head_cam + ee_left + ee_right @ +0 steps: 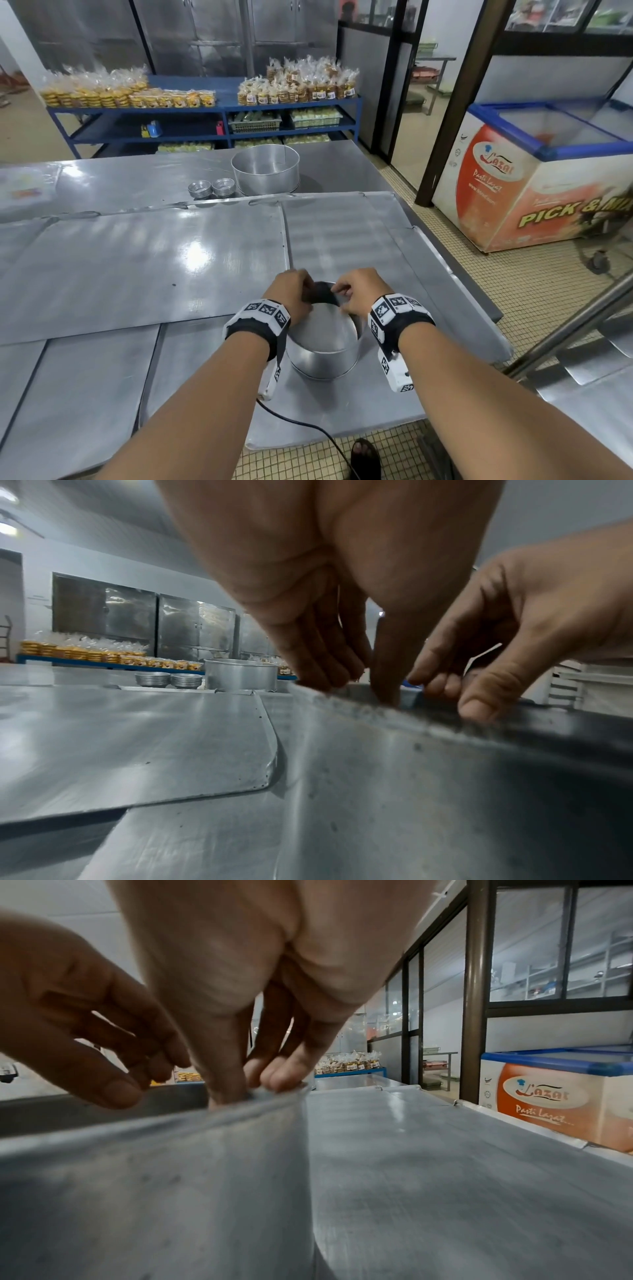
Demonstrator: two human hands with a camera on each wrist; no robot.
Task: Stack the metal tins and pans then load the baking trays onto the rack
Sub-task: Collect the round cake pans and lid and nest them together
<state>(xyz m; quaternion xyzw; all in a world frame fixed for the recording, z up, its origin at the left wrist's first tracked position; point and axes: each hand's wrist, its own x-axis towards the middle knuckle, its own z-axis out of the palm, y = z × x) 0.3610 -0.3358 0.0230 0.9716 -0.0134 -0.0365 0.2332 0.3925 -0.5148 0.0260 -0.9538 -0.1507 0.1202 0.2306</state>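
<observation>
A round metal pan [325, 346] stands near the front edge of the steel table [346, 411]. My left hand [306, 291] and right hand [339, 292] both pinch its far rim, thumbs inside and fingers outside. The left wrist view shows the left hand [356, 688] on the pan wall [377, 777]. In the right wrist view, the right hand [251, 1089] holds the same rim [171, 1123]. A larger round pan [265, 169] and two stacks of small tins [199, 188] [223, 186] sit at the back. Flat baking trays [137, 267] [342, 233] lie on the table.
A chest freezer [534, 178] stands on the tiled floor to the right. Blue shelves [205, 102] with bagged goods run along the far wall. A black cable [308, 428] hangs off the table's front edge. A slanted metal bar [565, 325] and metal sheets are at lower right.
</observation>
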